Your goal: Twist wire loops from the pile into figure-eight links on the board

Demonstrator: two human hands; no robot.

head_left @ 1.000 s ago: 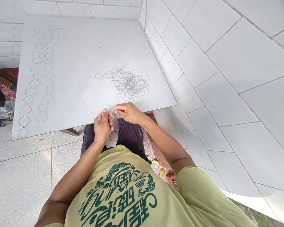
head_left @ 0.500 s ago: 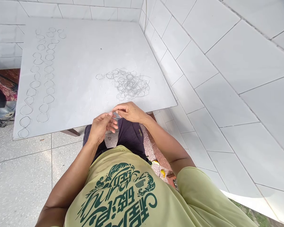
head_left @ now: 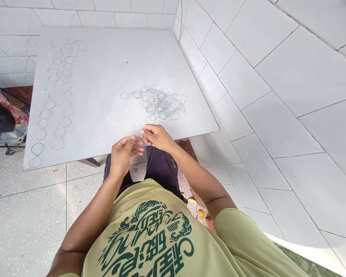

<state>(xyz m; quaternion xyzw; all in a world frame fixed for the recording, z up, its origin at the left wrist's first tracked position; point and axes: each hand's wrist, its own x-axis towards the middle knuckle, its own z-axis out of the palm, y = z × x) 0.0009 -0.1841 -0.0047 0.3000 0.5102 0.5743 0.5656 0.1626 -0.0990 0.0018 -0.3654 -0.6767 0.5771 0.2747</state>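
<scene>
Thin wire [head_left: 138, 144] runs between my two hands at the table's near edge; part of a loop shows across the fingers. My left hand [head_left: 123, 152] pinches it between thumb and forefinger, the other fingers slightly spread beneath. With fingertips closed, my right hand [head_left: 156, 136] grips the wire's other side, just right of the left fingertips. Beyond the hands lies a tangled pile of thin wire pieces [head_left: 163, 104], some bent into rings at its left end. Wire figure-eights [head_left: 37, 155] lie in columns along the table's left side.
The pale grey table [head_left: 103, 77] meets white tiled walls [head_left: 236, 88] at the back and right. Left of it stands a rack with cloth [head_left: 8, 115]. Under the table edge are my dark-trousered legs [head_left: 161, 167]. Yellow peels [head_left: 201, 214] lie on the floor.
My right fingertips have shifted slightly apart from my left ones along the wire. The whole view has shifted a little, so the table appears further right.
</scene>
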